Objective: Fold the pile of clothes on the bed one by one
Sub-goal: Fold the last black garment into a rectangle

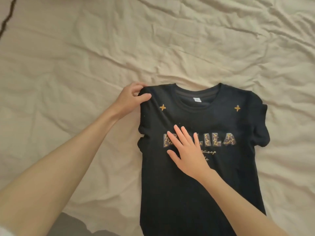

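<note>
A black T-shirt (pixel 213 120) with gold leopard-print letters and two small gold stars lies face up on the bed, collar away from me. Its left sleeve is tucked in along the side, and the right sleeve bunches out at the right edge. My left hand (pixel 132 96) pinches the shirt's left shoulder corner between thumb and fingers. My right hand (pixel 185 150) lies flat on the chest print with fingers straight and spread, pressing the fabric down. The shirt's hem runs out of the frame at the bottom.
A wrinkled beige bedsheet (pixel 85 57) covers the whole bed around the shirt. A dark crack-like line (pixel 8 17) runs down the top left corner. A grey patch (pixel 73 223) shows at the bottom left edge.
</note>
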